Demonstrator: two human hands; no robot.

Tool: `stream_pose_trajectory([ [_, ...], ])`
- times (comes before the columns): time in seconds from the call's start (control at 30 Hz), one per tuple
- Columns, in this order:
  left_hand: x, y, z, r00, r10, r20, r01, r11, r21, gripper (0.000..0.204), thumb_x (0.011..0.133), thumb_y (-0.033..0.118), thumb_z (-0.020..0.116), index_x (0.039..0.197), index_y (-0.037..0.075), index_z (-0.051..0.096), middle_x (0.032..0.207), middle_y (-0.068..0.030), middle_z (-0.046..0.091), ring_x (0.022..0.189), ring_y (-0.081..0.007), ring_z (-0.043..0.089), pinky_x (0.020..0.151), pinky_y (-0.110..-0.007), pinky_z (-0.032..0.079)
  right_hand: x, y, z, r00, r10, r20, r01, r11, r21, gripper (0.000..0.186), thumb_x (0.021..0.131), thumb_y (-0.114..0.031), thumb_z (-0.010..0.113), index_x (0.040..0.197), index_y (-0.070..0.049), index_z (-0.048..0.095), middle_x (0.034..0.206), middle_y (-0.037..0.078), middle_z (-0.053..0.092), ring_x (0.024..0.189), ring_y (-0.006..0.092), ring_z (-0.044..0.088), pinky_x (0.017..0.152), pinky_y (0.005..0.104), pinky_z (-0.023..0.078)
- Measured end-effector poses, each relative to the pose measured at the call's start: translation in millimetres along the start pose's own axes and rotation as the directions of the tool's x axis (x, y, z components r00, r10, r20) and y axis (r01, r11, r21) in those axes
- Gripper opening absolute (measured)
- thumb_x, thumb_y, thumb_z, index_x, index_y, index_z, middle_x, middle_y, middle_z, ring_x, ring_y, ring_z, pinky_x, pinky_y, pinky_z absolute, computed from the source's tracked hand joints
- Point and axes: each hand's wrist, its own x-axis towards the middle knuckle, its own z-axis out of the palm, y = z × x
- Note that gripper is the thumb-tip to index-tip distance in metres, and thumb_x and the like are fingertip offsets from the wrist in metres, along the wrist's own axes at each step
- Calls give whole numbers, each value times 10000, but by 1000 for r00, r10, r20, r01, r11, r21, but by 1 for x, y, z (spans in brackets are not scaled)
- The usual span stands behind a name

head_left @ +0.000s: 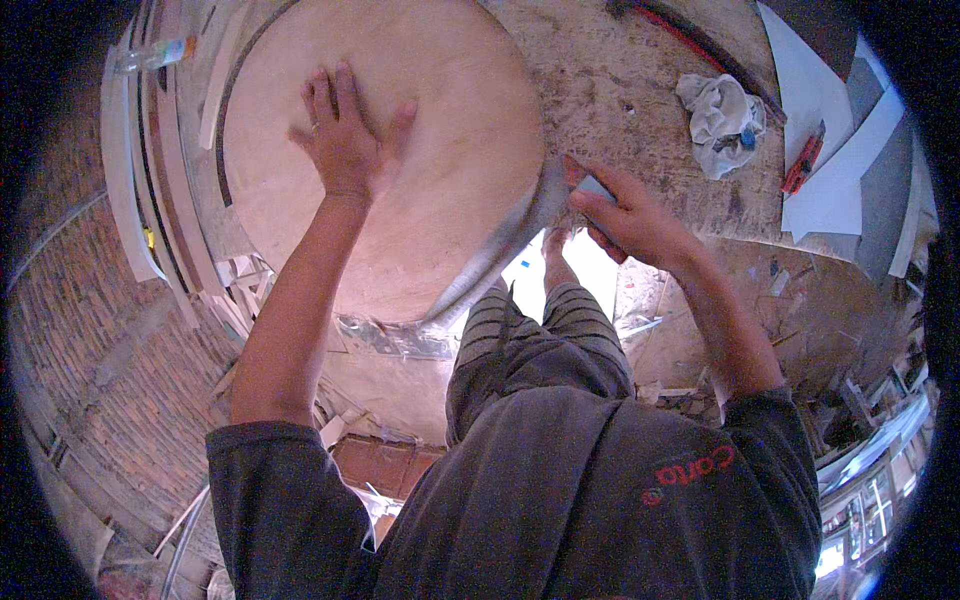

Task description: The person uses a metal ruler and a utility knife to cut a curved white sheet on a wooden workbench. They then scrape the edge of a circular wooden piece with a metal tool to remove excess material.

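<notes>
While the left hand [345, 135] lies flat on the pale round board [440, 150], the right hand [625, 215] grips a block [592, 187].

a crumpled white rag [722, 122] with a small patch of blue was seen lying in the upper right of the frame, on a scuffed, stained workbench top [620, 90]. to its right, a red-handled tool [802, 162] was laid slantwise beside several pale sheets of board [835, 190] stacked at the right edge. a clear plastic bottle [155, 54] was seen lying at the upper left. below it, long pale strips of trim [130, 190] were leaned together along the left side. a brick-paved floor [110, 380] was spread across the lower left, and offcuts and scraps [650, 340] were scattered at the centre right.
</notes>
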Motion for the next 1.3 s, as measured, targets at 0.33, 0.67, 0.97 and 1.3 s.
stream_pose_trajectory([
  [0.33,1,0,4,999,4,-49,-5,1000,-1,1075,882,798,644,1655,93,398,1719,-251,321,1602,-460,285,1103,-870,224,10,5,-9,999,-29,16,30,998,-47,422,1136,-295,571,1490,-69,534,621,-37,513,444,76,451,406,273,372],
  [0.67,-2,-4,4,998,32,-47,-32,999,2,1065,884,785,652,1657,97,399,1709,-255,334,1591,-474,295,1106,-870,224,8,-1,-11,1000,-6,6,6,999,-49,407,1133,-327,577,1439,-59,567,614,-34,508,451,76,467,407,277,374],
  [0.97,0,-7,7,999,13,-31,-13,1000,10,1046,904,766,647,1664,96,388,1717,-256,326,1608,-465,269,1121,-870,206,13,-3,0,996,-42,-79,39,998,-43,365,1124,-327,591,1376,-63,593,626,-24,514,453,82,476,408,273,381],
  [1.3,4,-3,3,998,33,-54,-34,999,-17,1024,899,745,670,1650,97,416,1720,-253,332,1611,-463,267,1132,-861,205,9,13,38,993,-14,-120,16,1000,18,340,1115,-289,602,1344,-37,607,726,27,622,499,93,529,436,283,429],
])
